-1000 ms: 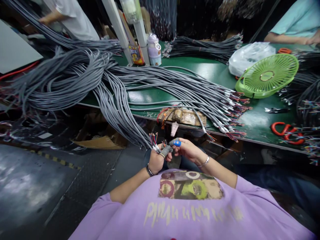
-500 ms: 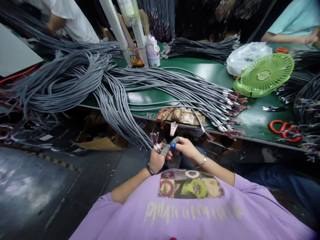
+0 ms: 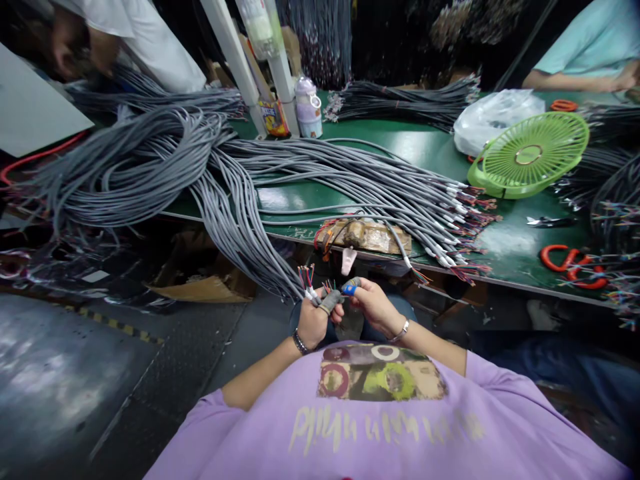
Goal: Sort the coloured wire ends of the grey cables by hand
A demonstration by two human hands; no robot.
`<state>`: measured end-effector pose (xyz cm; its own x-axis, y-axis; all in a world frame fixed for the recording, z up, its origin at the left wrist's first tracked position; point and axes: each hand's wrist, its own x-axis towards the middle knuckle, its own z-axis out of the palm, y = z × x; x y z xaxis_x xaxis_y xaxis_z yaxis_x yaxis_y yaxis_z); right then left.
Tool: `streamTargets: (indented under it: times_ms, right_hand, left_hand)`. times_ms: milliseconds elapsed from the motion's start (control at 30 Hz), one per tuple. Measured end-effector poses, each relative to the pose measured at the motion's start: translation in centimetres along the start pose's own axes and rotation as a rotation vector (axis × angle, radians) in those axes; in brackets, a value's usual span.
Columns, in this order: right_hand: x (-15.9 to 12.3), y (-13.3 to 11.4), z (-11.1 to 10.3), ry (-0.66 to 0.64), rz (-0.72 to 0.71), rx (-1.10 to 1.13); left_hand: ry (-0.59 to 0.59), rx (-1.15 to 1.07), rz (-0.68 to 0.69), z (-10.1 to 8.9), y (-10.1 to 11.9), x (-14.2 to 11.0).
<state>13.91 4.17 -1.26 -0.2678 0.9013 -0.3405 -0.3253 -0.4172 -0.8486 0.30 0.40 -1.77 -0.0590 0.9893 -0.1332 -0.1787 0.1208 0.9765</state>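
Below the table's front edge, my left hand [image 3: 316,320] is closed around the ends of a bundle of grey cables [image 3: 260,250]. Thin coloured wires [image 3: 306,273] stick up past its fingers from white-wrapped cable ends. Close beside it on the right, my right hand [image 3: 373,305] pinches at the wire tips, thumb and forefinger together. Grey covers sit on some fingers, and a blue band wraps one on the right hand. What exactly lies between the right fingertips is too small to make out.
More grey cables [image 3: 350,167] with stripped ends lie across the green table [image 3: 420,140]. A green fan [image 3: 530,157], orange-handled scissors [image 3: 573,267], small cutters [image 3: 550,221] and a lilac bottle [image 3: 309,110] stand or lie there. Two co-workers' arms show at the far side.
My hands stay almost in place, the right fingers shifting slightly at the wires. The co-worker at the far left has moved, and both their hands now show. The view has shifted slightly.
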Motion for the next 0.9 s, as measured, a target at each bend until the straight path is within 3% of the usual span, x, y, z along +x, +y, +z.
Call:
streamTargets:
  times_ms: [167,300,433,633,900]
  right_hand:
    - [1.5,-1.5,-0.9,0.018,0.118,0.214]
    - [3.0,-3.0,-0.9,-0.116,0.230,0.256]
    - [3.8,-3.7,-0.2,-0.205,0.167,0.254]
    - [3.6,-3.8,0.2,-0.180,0.087,0.251]
    - [3.6,-3.5,0.1,-0.145,0.052,0.208]
  left_hand:
    - [-0.017,-0.095,-0.022,0.5,1.8,0.1]
    - [-0.007,-0.148,-0.017,1.2,2.9,0.5]
    - [0.022,-0.179,-0.011,1.9,3.2,0.8]
    - [0.109,-0.206,-0.009,2.6,3.2,1.0]
    - [0.140,-0.184,-0.040,2.6,3.1,1.4]
